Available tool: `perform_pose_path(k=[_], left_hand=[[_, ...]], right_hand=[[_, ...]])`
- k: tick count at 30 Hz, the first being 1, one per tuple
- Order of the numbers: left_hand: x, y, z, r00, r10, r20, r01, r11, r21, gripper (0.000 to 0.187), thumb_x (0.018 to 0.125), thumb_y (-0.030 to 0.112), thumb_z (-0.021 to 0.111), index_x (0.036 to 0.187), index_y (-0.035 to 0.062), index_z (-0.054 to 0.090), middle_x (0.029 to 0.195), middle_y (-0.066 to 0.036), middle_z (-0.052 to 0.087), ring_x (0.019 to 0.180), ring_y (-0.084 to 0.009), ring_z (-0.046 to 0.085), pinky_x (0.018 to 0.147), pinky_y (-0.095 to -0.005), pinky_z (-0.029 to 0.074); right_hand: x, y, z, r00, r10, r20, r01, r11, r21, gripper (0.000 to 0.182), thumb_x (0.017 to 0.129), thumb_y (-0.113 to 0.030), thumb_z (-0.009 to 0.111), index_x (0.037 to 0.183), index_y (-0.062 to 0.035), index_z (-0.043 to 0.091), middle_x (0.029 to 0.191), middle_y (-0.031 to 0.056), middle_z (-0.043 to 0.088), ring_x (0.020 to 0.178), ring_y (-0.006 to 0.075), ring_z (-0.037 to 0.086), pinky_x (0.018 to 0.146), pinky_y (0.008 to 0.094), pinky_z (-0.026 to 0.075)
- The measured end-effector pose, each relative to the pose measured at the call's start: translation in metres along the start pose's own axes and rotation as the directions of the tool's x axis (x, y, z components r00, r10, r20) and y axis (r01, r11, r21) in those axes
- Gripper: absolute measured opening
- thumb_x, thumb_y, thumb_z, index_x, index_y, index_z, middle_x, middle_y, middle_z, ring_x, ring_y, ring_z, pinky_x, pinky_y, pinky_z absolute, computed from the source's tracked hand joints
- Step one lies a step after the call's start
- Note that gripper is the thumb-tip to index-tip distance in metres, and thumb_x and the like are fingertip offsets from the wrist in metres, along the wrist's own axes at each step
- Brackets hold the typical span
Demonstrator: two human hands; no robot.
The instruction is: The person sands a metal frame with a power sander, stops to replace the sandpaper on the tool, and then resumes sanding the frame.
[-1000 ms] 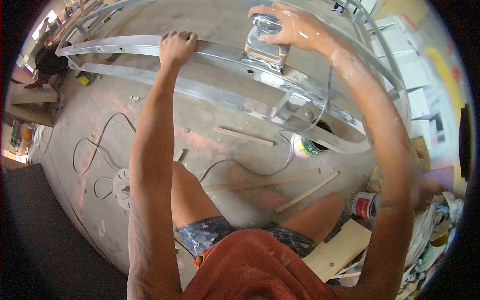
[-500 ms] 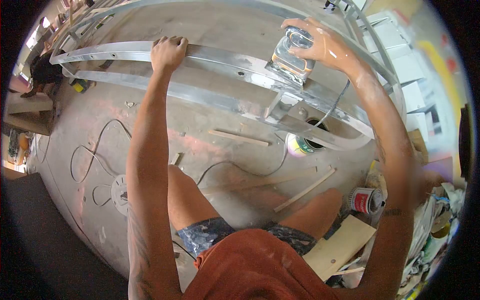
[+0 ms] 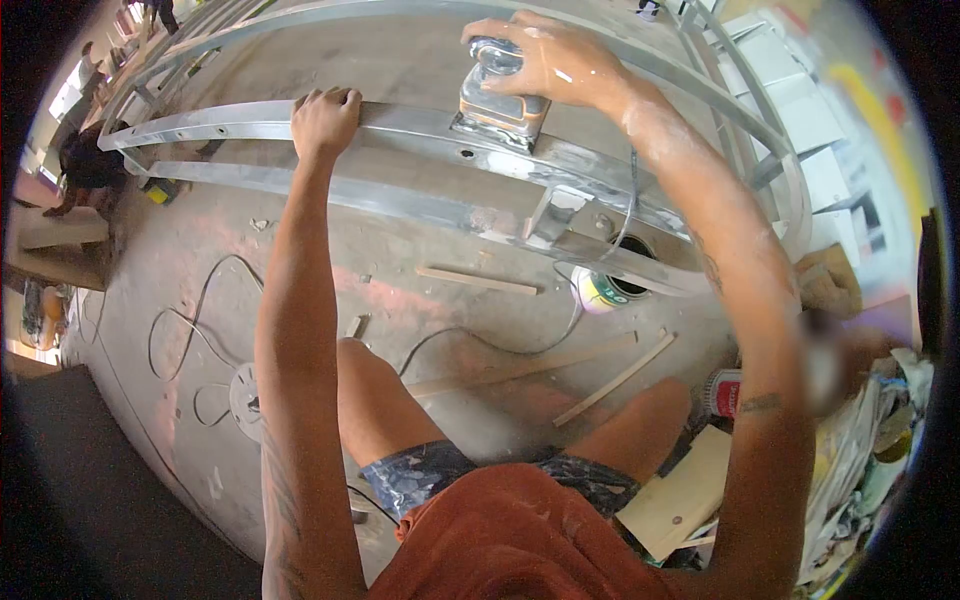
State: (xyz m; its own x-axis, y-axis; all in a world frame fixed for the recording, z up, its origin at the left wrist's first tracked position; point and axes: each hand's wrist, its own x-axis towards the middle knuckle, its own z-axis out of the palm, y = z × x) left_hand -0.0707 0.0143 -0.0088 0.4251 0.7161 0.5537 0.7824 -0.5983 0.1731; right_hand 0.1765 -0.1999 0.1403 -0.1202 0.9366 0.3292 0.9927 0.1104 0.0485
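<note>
My right hand [image 3: 555, 62] is wrapped round the top of an electric sander [image 3: 497, 108], whose flat base rests on the upper rail of a curved metal frame [image 3: 400, 117]. Pale filler or dust patches the rail beside and to the right of the tool. To the left, my left hand [image 3: 328, 120] grips the same rail with its fingers curled over the top. From the sander a cord [image 3: 632, 195] hangs down behind my right forearm toward an open paint can [image 3: 605, 288] under the frame.
Wood strips [image 3: 478, 280] lie on the concrete floor near my legs. A cable reel [image 3: 245, 400] with looped cord is at left. A red-labelled can [image 3: 722, 393], a wooden board [image 3: 680, 495] and crumpled plastic sheeting [image 3: 865, 470] crowd the right. Other people [image 3: 88, 165] are at far left.
My right hand has slid the sander leftward along the rail, closer to my left hand. The cord has shifted with it. My left hand keeps its hold on the rail.
</note>
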Motion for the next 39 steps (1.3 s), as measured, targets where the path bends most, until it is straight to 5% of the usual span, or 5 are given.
perform_pose_path(k=[2,4,10,19,39], left_hand=[[-0.001,0.004,-0.002,0.998,-0.070,-0.011,0.069,0.997,-0.022,0.042,0.094,0.038,0.044,0.102,0.0158,0.078,0.108,-0.008,0.075,0.112,-0.0290,0.063,0.108,-0.0441,0.041],[0.003,-0.001,0.003,0.998,-0.053,-0.027,0.053,0.999,-0.008,0.042,0.094,0.038,0.044,0.102,0.0152,0.078,0.109,-0.008,0.075,0.112,-0.0291,0.064,0.107,-0.0444,0.041],[0.001,-0.001,0.000,0.999,-0.030,-0.041,0.029,0.999,-0.038,0.042,0.095,0.039,0.045,0.104,0.0134,0.078,0.109,-0.008,0.075,0.110,-0.0296,0.064,0.107,-0.0452,0.041],[0.002,-0.006,0.009,0.999,0.006,-0.049,-0.006,1.000,0.016,0.039,0.094,0.035,0.046,0.099,0.0121,0.076,0.105,-0.007,0.075,0.107,-0.0305,0.064,0.104,-0.0457,0.043],[0.002,-0.008,0.003,0.998,0.058,-0.025,-0.057,0.998,0.038,0.040,0.094,0.033,0.042,0.094,0.0152,0.078,0.104,-0.006,0.075,0.105,-0.0300,0.065,0.103,-0.0453,0.043]], right_hand=[[0.006,0.002,0.009,1.000,0.015,0.016,-0.015,1.000,0.005,0.059,0.084,-0.050,0.069,0.140,-0.0366,0.055,0.105,0.0119,0.065,0.102,0.0345,0.069,0.084,0.0482,0.057],[0.016,0.017,0.038,0.962,-0.146,-0.230,0.149,0.989,-0.002,0.060,0.083,-0.050,0.070,0.140,-0.0368,0.055,0.107,0.0120,0.066,0.100,0.0348,0.070,0.084,0.0482,0.058],[-0.005,-0.004,-0.001,0.998,0.056,0.014,-0.056,0.998,0.014,0.060,0.083,-0.047,0.070,0.141,-0.0363,0.055,0.109,0.0114,0.066,0.103,0.0342,0.069,0.086,0.0482,0.058],[-0.040,0.038,0.000,0.990,0.133,-0.049,-0.133,0.991,0.002,0.059,0.082,-0.045,0.071,0.139,-0.0365,0.056,0.108,0.0099,0.065,0.101,0.0328,0.069,0.085,0.0479,0.058],[0.003,-0.008,0.011,0.980,0.188,-0.065,-0.192,0.980,-0.050,0.059,0.084,-0.046,0.071,0.140,-0.0316,0.057,0.114,0.0185,0.069,0.102,0.0390,0.071,0.087,0.0517,0.058]])
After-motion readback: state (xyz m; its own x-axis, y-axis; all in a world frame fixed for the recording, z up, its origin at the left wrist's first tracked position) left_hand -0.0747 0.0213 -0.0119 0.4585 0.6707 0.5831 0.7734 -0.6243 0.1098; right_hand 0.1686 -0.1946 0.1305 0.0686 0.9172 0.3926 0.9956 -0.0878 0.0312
